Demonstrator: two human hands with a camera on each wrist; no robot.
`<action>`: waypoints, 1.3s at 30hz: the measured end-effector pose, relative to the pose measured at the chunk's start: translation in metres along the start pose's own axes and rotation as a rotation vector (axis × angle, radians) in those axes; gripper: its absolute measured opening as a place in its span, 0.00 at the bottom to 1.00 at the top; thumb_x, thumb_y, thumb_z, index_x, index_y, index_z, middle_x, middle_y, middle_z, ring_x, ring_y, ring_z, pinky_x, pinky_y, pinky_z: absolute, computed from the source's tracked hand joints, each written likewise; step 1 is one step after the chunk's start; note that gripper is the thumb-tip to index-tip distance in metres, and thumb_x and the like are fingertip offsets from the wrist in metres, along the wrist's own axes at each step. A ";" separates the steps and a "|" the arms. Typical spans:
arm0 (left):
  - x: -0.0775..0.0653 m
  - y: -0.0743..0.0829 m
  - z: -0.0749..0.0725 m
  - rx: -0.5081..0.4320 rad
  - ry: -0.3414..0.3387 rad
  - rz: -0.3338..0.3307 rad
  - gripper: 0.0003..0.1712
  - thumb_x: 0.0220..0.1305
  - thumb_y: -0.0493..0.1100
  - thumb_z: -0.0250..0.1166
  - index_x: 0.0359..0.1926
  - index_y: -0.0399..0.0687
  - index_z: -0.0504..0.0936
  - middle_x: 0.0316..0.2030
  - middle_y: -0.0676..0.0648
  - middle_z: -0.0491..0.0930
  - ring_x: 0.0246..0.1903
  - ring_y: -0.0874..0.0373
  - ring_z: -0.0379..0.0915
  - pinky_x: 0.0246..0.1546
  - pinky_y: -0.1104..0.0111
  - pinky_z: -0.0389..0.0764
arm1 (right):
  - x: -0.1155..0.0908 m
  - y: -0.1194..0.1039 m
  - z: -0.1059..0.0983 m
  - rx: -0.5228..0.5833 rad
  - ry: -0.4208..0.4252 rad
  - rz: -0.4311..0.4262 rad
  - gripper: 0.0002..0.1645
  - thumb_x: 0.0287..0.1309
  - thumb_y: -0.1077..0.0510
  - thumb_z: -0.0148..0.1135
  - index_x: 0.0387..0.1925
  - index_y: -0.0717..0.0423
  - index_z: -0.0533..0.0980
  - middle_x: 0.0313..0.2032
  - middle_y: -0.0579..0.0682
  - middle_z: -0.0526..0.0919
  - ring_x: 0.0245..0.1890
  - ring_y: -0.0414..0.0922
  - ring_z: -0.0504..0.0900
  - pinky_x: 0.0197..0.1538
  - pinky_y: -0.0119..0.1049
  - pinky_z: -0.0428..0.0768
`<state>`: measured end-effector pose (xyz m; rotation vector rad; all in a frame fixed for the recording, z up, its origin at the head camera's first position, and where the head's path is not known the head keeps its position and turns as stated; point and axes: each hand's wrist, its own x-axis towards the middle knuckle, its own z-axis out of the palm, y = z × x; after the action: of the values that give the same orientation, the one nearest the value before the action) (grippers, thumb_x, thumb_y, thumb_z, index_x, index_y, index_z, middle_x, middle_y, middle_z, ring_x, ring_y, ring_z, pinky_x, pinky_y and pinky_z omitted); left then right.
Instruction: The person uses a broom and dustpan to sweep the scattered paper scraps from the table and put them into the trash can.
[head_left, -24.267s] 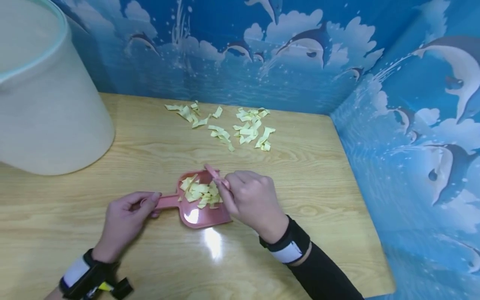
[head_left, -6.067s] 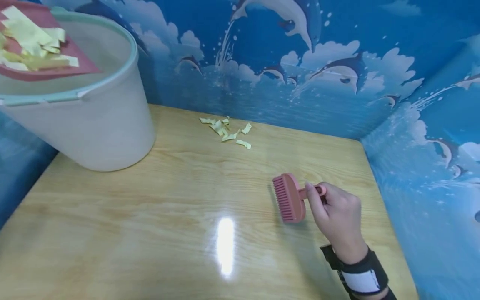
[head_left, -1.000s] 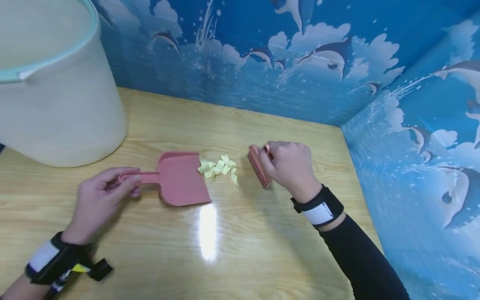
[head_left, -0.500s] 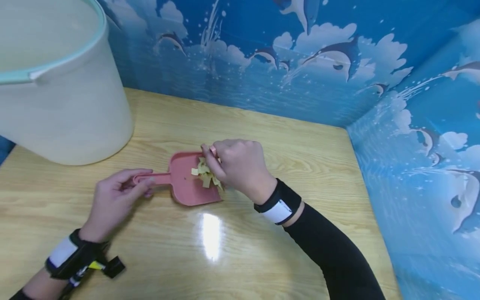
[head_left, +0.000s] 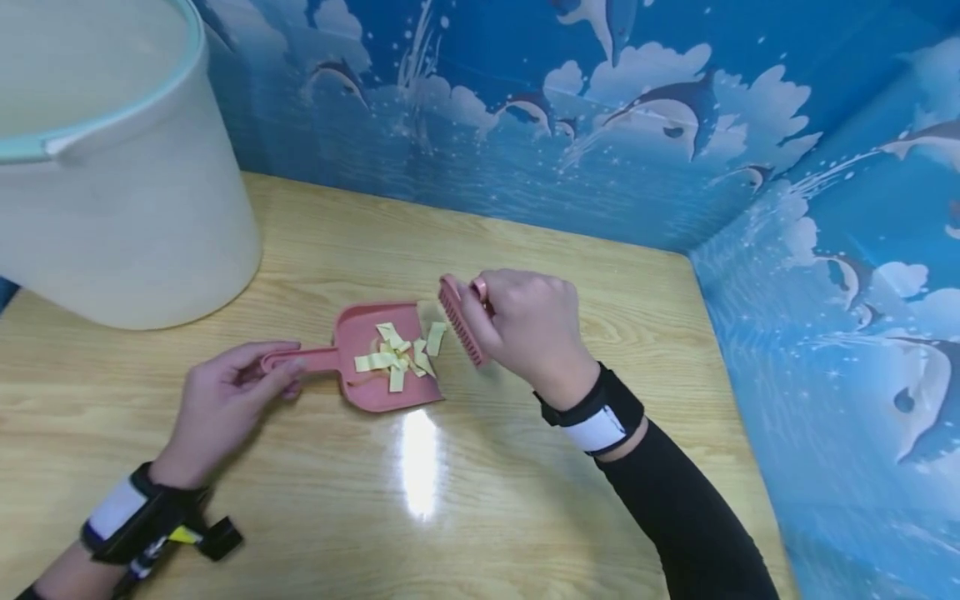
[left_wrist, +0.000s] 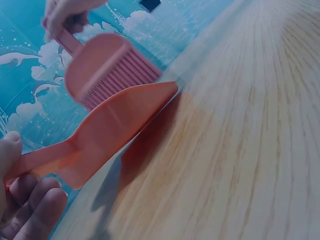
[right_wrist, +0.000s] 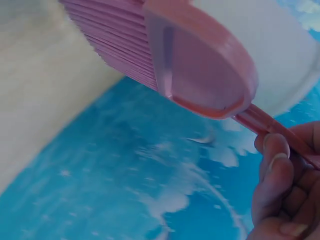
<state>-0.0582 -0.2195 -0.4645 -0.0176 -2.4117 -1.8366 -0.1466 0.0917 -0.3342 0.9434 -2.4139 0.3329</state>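
Observation:
My left hand (head_left: 228,404) pinches the handle of a pink dustpan (head_left: 360,393), its open edge facing right. Pale yellow paper strips (head_left: 390,360) lie in the pan, and one strip (head_left: 436,338) sits at its lip. Just right of that lip, my right hand (head_left: 528,329) grips a small pink brush (head_left: 459,321) by its handle, bristles toward the pan. In the left wrist view the dustpan (left_wrist: 117,125) tilts close over the wood, with the brush (left_wrist: 107,67) behind it. The right wrist view shows the brush head (right_wrist: 205,65) and fingers (right_wrist: 275,170) curled round its handle.
A tall whitish bucket (head_left: 142,217) with a pale green rim stands at the back left of the wooden table (head_left: 487,500). Blue dolphin-print sheeting (head_left: 480,158) rises along the table's back and right side.
The paper strips have gone from the table into the dustpan. The brush swept left over the lip, then drew back to the right. The dustpan has shifted slightly right since one second ago.

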 end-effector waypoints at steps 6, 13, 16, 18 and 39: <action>-0.001 0.001 -0.001 0.012 -0.004 -0.020 0.17 0.64 0.39 0.69 0.53 0.40 0.82 0.34 0.41 0.87 0.28 0.53 0.86 0.30 0.66 0.87 | -0.004 0.002 0.024 -0.029 -0.081 0.018 0.29 0.69 0.50 0.55 0.12 0.46 0.57 0.11 0.40 0.54 0.08 0.37 0.54 0.14 0.32 0.46; -0.002 0.000 -0.002 0.013 -0.006 -0.029 0.17 0.64 0.39 0.69 0.53 0.40 0.82 0.34 0.42 0.87 0.28 0.53 0.86 0.30 0.66 0.87 | 0.007 -0.022 0.006 0.082 -0.001 -0.063 0.25 0.68 0.54 0.50 0.12 0.47 0.61 0.10 0.40 0.59 0.09 0.36 0.54 0.12 0.30 0.48; -0.001 -0.001 -0.003 0.001 0.000 -0.015 0.16 0.64 0.38 0.69 0.52 0.41 0.83 0.33 0.41 0.87 0.28 0.53 0.86 0.30 0.66 0.87 | 0.012 -0.020 -0.006 0.088 0.067 -0.060 0.25 0.67 0.54 0.50 0.12 0.47 0.62 0.10 0.41 0.60 0.09 0.36 0.55 0.12 0.31 0.49; -0.001 -0.002 -0.003 0.000 0.001 -0.014 0.16 0.64 0.38 0.69 0.52 0.40 0.83 0.33 0.41 0.87 0.28 0.53 0.86 0.30 0.67 0.87 | 0.013 -0.014 -0.008 0.071 0.076 -0.033 0.25 0.67 0.55 0.49 0.12 0.48 0.60 0.10 0.42 0.59 0.09 0.38 0.54 0.13 0.32 0.49; 0.000 -0.005 -0.002 0.023 0.001 -0.039 0.16 0.65 0.41 0.69 0.53 0.42 0.83 0.35 0.41 0.87 0.28 0.54 0.86 0.29 0.66 0.87 | 0.006 0.012 -0.009 0.546 0.015 0.171 0.21 0.72 0.54 0.54 0.21 0.53 0.77 0.13 0.42 0.74 0.10 0.32 0.64 0.13 0.30 0.60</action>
<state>-0.0581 -0.2232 -0.4686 0.0331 -2.4491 -1.8245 -0.1549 0.1006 -0.3239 0.9419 -2.4374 1.0979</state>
